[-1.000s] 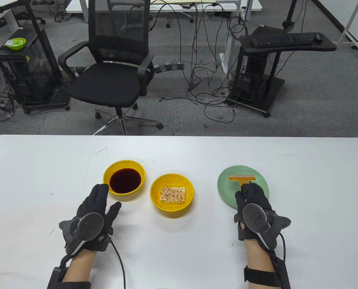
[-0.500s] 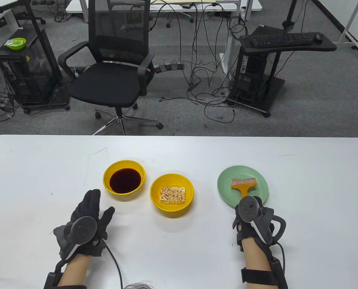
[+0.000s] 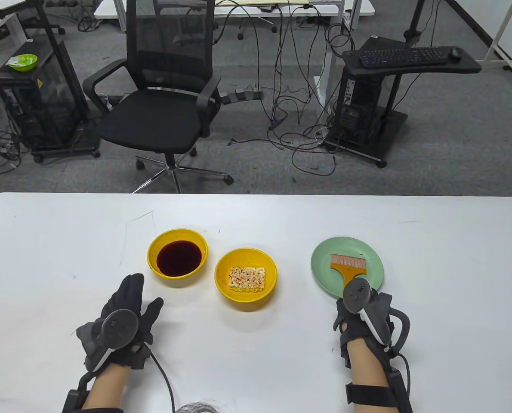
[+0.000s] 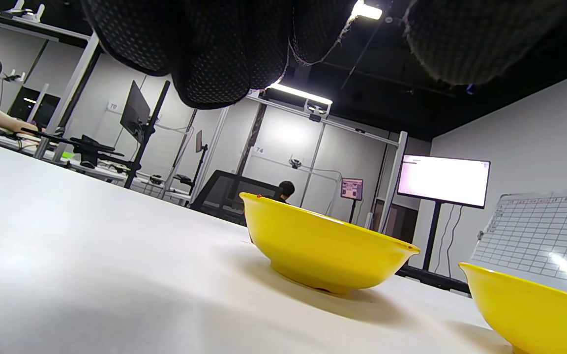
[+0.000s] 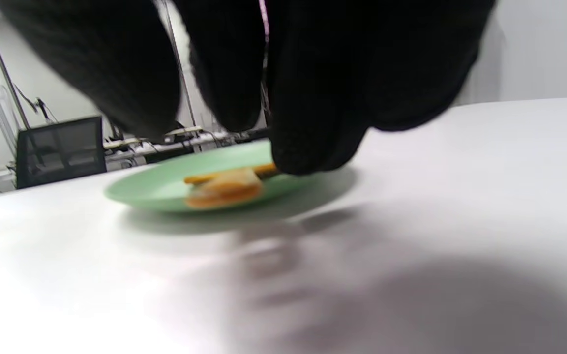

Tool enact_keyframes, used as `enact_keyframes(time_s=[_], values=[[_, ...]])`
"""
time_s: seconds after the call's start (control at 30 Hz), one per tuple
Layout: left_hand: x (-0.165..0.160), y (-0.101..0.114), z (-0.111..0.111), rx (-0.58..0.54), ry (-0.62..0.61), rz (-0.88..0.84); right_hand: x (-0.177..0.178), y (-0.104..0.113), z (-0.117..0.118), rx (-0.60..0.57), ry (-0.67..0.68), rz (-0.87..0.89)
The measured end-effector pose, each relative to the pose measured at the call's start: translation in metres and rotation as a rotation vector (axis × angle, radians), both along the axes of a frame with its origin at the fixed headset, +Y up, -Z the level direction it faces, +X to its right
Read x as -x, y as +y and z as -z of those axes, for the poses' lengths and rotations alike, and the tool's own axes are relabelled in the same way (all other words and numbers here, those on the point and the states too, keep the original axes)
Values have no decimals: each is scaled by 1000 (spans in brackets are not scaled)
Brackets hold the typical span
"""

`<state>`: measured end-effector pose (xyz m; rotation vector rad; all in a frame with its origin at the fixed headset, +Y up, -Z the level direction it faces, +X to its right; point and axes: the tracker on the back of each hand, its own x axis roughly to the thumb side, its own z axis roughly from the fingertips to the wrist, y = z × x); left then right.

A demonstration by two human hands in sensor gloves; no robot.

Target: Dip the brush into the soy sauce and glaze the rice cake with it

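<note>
While the brush (image 3: 347,264) lies across the green plate (image 3: 325,269) on the right of the white tabletop (image 3: 256,344), the right hand (image 3: 361,312) sits at its handle end, fingers (image 5: 313,98) curled down over it. Honestly can't tell if it's actually gripping, the wrist view is too blurry. The left hand (image 3: 124,318) is flat with fingers spread, holding nothing, just near the soy sauce bowl (image 3: 177,258). The rice cake (image 3: 247,278) sits in the second yellow bowl (image 3: 245,297), between the sauce and the plate.
</note>
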<state>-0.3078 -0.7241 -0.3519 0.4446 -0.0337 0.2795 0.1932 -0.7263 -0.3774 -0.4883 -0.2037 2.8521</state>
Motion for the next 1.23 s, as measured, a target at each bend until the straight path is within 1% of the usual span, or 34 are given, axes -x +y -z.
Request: enact_keyframes(time_s=[0.07,0.13,0.23,0.33,0.47,0.57,0.77,0.93,1.13,1.23], values=[[0,0,0,2,1,-6,9,9,-3,-85,33,29],[0,0,0,7,-3,-8,24,15,-6,-171,100,40],[1,0,1,9,-9,-15,49,20,-9,-245,244,82],[2,-1,2,16,-19,-60,74,19,-11,-250,363,161],[3,-1,4,23,-38,-81,95,13,-14,-202,453,279],[3,-2,4,26,-46,-120,104,8,-16,-179,481,265],[3,-3,4,30,-49,-136,107,7,-17,-199,502,259],[0,-6,4,62,-33,-65,108,3,-16,-195,508,259],[-1,-7,4,79,-37,-80,110,1,-17,-185,520,259],[-5,-8,5,89,-42,-32,112,0,-16,-180,528,252]])
